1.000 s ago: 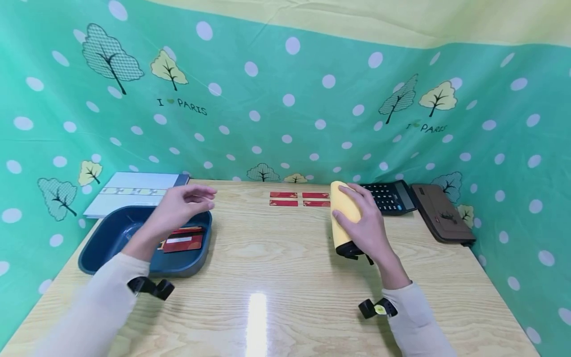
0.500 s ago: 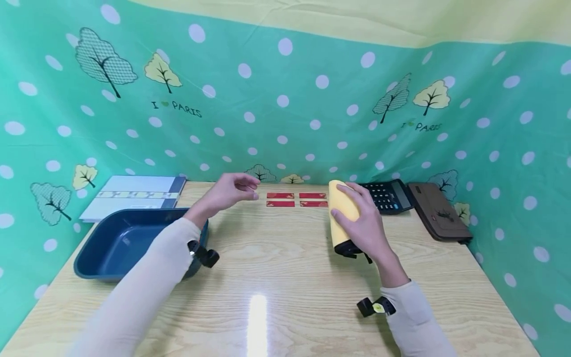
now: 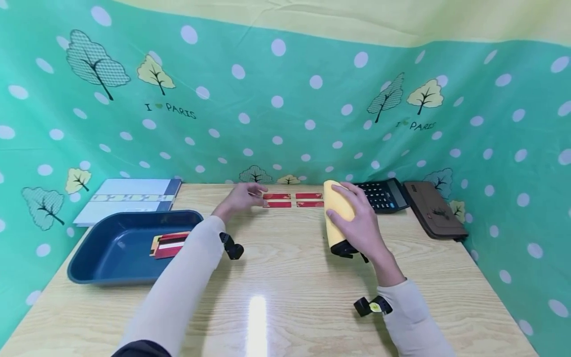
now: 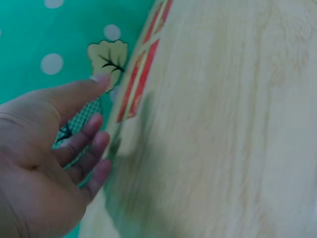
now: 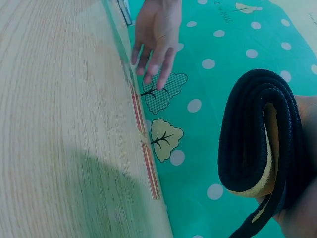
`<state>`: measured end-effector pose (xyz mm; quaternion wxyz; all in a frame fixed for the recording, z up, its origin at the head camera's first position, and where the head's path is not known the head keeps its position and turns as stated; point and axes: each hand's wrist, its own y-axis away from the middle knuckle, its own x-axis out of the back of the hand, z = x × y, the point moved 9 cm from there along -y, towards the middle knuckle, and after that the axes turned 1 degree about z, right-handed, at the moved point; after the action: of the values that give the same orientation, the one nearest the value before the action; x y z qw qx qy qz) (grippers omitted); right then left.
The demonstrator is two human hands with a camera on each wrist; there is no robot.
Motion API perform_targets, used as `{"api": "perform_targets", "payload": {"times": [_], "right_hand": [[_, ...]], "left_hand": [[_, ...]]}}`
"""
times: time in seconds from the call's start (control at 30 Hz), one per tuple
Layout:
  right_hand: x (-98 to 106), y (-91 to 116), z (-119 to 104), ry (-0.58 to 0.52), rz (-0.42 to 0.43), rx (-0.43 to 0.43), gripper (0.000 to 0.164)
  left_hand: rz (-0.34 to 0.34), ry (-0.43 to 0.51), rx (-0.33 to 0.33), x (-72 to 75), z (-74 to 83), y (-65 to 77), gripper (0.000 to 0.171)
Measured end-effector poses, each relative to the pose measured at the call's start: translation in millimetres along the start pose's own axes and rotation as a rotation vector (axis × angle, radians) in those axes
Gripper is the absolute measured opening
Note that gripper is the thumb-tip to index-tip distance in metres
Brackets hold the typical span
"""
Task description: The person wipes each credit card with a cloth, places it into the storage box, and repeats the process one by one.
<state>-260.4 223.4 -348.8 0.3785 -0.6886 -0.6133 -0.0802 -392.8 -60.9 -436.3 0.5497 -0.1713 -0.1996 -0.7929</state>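
My right hand [image 3: 363,225] grips a rolled yellow cloth [image 3: 336,213] above the table's right half. The right wrist view shows the roll [image 5: 255,134] end-on, with black edging wound in layers and a loose strip hanging down. At the back of the table lie several red cards [image 3: 278,204] in two short rows. Beside their left end is my left hand [image 3: 241,199], its fingers relaxed and slightly bent. In the left wrist view nothing is between the thumb and fingers of this hand [image 4: 49,148], and its fingertips are close to the nearest cards [image 4: 136,91].
A dark blue basin [image 3: 111,253] on the left holds more red and yellow cards [image 3: 169,244], partly behind my left sleeve. Behind it lies a pale blue folder [image 3: 129,191]. A black calculator [image 3: 383,196] and a brown zipped case [image 3: 434,210] lie at the back right.
My left hand has moved right from over the basin to the left end of the red cards, uncovering the cards in the basin. My right hand keeps its hold on the cloth.
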Motion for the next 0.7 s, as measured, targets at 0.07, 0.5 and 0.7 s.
{"api": "perform_targets", "payload": {"times": [0.07,0.5,0.7], "right_hand": [[-0.1,0.2,0.5,0.001,-0.002,-0.006,0.059],[1.8,-0.7,0.2,0.005,0.006,-0.003,0.059],[0.0,-0.9,0.2,0.002,0.002,-0.003,0.058]], "left_hand": [[-0.002,-0.012,0.007,-5.7,-4.5,-2.6,0.051],[-0.039,-0.186,0.049,-18.3,-13.6,-14.6,0.06],[-0.012,-0.232,0.079,-17.7,-15.2,-15.4,0.05]]}}
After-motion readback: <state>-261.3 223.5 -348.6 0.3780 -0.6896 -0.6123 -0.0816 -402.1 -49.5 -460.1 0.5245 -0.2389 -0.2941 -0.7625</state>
